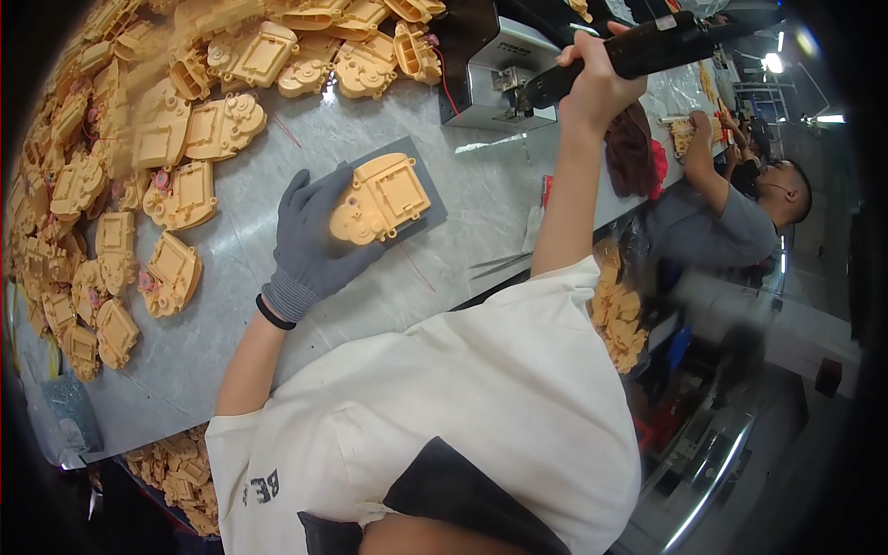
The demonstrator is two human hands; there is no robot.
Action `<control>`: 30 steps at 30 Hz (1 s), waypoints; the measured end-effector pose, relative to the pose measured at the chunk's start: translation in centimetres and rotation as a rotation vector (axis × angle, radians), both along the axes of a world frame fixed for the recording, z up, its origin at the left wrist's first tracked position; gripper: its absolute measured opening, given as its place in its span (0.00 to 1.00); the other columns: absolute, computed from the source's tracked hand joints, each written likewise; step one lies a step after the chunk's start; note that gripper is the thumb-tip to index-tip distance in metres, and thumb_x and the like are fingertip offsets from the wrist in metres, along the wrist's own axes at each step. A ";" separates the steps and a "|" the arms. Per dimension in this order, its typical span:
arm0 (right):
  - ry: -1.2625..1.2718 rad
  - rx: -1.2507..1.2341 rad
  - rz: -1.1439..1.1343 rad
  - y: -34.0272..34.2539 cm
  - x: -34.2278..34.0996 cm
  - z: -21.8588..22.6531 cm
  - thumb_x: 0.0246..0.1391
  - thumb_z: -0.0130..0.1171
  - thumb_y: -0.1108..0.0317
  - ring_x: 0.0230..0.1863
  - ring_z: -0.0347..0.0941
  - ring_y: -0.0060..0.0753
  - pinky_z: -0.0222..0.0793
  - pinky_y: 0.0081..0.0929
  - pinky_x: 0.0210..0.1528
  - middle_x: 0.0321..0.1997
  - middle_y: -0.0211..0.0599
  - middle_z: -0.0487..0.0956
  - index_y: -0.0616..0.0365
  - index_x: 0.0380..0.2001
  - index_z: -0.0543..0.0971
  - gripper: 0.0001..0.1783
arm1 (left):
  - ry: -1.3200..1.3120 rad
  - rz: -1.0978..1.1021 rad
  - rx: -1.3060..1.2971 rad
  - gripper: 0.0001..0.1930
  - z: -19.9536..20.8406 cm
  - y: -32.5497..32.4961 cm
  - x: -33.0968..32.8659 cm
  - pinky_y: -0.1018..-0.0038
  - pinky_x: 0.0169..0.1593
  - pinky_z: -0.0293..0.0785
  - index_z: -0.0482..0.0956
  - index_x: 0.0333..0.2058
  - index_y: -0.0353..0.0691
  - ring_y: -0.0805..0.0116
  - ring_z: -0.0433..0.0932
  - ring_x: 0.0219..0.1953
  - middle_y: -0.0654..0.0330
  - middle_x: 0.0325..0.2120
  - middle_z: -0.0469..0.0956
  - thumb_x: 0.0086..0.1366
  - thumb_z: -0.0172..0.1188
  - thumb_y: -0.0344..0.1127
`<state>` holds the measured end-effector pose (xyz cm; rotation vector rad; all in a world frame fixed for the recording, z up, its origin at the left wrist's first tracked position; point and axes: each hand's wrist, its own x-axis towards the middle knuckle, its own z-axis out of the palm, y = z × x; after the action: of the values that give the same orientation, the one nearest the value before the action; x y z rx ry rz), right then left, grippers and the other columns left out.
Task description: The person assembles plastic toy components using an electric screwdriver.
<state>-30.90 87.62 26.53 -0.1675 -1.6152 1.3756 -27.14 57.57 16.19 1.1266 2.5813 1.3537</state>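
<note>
Left hand (319,231) holds yellow housing (400,196) inside dark pad's (429,220) right edge
Fingers half-curl around it; right hand (599,81) wraps black driver (652,48).

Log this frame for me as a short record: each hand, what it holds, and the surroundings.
left hand: gloved, holding yellow housing
under housing: dark pad on grey table
right hand: bare, gripping black driver
driver tip: at grey box front, contact unclear
table's left: heaped housings
far right: co-worker
</note>
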 end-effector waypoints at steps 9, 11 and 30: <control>-0.008 0.060 0.016 -0.8 1.1 0.3 0.38 0.53 0.84 0.13 0.66 0.29 0.64 0.24 0.20 0.14 0.39 0.70 0.68 0.35 0.67 0.16 | 0.012 -0.008 0.014 0.41 0.2 -0.2 0.2 0.61 0.61 0.54 0.63 0.55 0.37 0.54 0.68 0.48 0.53 0.43 0.72 0.41 0.69 0.45; 0.004 0.072 -0.001 -0.9 1.1 0.3 0.38 0.54 0.84 0.13 0.67 0.29 0.64 0.24 0.20 0.14 0.39 0.70 0.68 0.35 0.67 0.16 | 0.020 -0.007 0.017 0.41 0.1 -0.1 0.2 0.61 0.61 0.54 0.63 0.55 0.37 0.54 0.68 0.48 0.53 0.44 0.72 0.41 0.69 0.45; -0.075 -0.040 0.124 -2.1 3.2 0.4 0.36 0.52 0.83 0.12 0.66 0.23 0.62 0.20 0.18 0.14 0.32 0.70 0.69 0.36 0.68 0.17 | 0.013 -0.015 0.006 0.40 0.0 -0.3 0.3 0.57 0.62 0.50 0.62 0.54 0.35 0.57 0.68 0.49 0.53 0.49 0.70 0.43 0.67 0.46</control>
<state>-27.68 85.51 26.94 -0.1463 -1.6848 1.5131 -26.81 57.30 16.16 1.1563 2.5740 1.3574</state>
